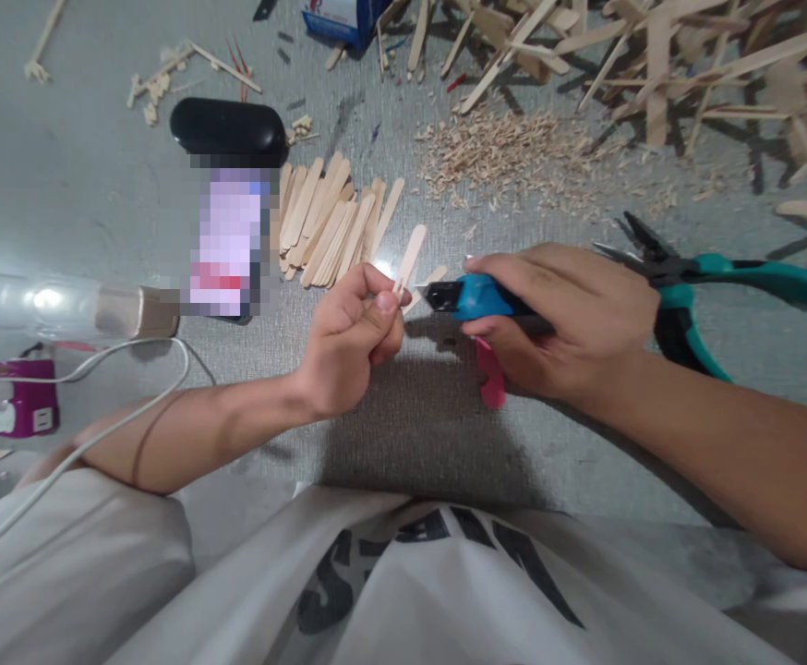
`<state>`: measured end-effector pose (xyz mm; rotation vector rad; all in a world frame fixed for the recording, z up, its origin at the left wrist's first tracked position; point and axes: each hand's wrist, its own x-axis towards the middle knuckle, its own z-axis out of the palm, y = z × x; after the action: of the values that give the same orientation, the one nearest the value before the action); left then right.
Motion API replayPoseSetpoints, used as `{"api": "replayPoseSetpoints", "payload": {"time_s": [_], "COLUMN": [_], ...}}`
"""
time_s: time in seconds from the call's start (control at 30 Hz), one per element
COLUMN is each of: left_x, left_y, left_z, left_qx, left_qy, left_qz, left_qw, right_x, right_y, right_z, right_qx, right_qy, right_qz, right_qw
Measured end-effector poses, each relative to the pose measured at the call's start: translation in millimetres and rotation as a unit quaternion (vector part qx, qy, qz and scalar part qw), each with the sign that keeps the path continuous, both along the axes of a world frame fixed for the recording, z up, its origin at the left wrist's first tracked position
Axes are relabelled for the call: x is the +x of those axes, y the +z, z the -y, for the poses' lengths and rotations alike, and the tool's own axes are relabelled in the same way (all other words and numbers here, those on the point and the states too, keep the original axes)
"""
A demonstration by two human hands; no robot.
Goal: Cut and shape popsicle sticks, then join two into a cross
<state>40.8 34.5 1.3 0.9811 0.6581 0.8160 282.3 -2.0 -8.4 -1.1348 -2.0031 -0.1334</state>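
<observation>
Between the thumb and fingers of my left hand [355,337] is a pale wooden craft stick [413,251], its rounded end pointing up and away. My right hand [570,309] grips a blue and black utility knife [483,296]. The knife's blade points left and is at the stick's lower part, close to my left fingertips; whether it touches the wood I cannot tell. Another craft stick [429,286] lies behind the blade. Under my right hand a pink strip [492,374] shows, partly hidden. Past my left hand lies a bunch of craft sticks [334,222].
Teal-handled pliers [680,268] lie beyond my right hand. Wood shavings [507,152] and a heap of sticks [653,65] spread at the far right. A black case [229,129], a blurred-out phone [227,240], a white cable [133,416] and a purple box [26,397] are at the left.
</observation>
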Motion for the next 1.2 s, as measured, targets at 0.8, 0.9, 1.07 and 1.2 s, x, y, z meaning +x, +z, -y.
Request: {"api": "replayPoseSetpoints", "payload": {"time_s": [0.8,0.9,1.07,1.2], "left_x": [2,2,2,2], "left_y": [3.4,3.1,-0.8,-1.0], "left_z": [-3,-4,-2,1], "left_qx": [0.031,0.036,0.069,0.059], "left_qy": [-0.05,-0.066,-0.035,-0.003], "left_qz": [0.057,0.062,0.02,-0.019], "left_qw": [0.997,0.995,0.997,0.998], "right_x": [1,1,3,3], "right_y": [-1.7,1.0,3.8,1.5], "right_z": [6,8,9,7], "right_qx": [-0.085,-0.094,-0.16,-0.118], "right_qy": [0.015,0.03,0.034,0.033], "right_qz": [0.001,-0.007,-0.006,0.01], "right_qw": [0.996,0.995,0.986,0.992]}}
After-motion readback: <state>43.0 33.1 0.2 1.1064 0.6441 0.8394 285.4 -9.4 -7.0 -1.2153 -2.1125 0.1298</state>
